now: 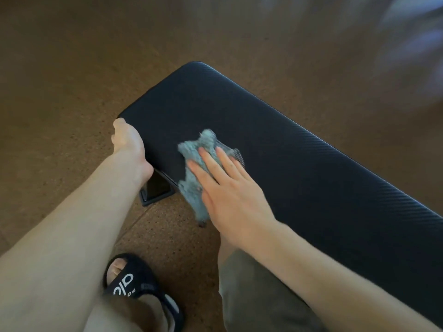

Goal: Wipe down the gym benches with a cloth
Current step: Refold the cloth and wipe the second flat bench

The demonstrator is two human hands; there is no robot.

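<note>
A black padded gym bench (299,152) with a ribbed surface runs from the upper middle to the lower right. A crumpled grey-blue cloth (203,149) lies on its near left end and hangs a little over the near edge. My right hand (230,195) rests flat on the cloth with its fingers spread, pressing it against the pad. My left hand (128,142) grips the left corner edge of the bench, thumb on top, fingers hidden beneath the pad.
Brown speckled cork-like floor (72,92) surrounds the bench. A black bench foot (157,188) shows under the left end. My foot in a black slide sandal (141,288) stands at the bottom, beside my knee in olive shorts (259,295). The upper right is blurred.
</note>
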